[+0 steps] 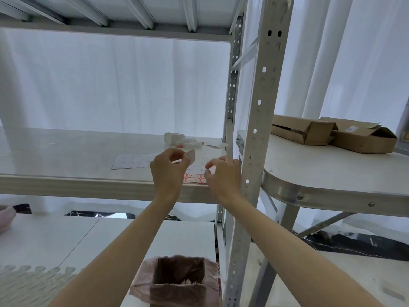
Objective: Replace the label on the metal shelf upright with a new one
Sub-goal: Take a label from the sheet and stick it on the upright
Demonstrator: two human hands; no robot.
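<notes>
My left hand [169,168] pinches a small pale pink label [191,156], lifted above the shelf board. My right hand [222,173] hovers just right of it, fingers curled near a sheet of red-bordered labels [194,177] marked 4-2 and 4-1 that lies at the shelf's front edge. Whether the right fingertips hold anything is unclear. The perforated metal shelf upright [257,120] rises right beside my right hand; no label shows on its visible face.
An empty white backing sheet [132,161], a paper roll [172,138] and marker pens [190,144] lie on the shelf board. A bin lined with a pink bag [179,280] stands below. Cardboard boxes [332,134] rest on a white table at right.
</notes>
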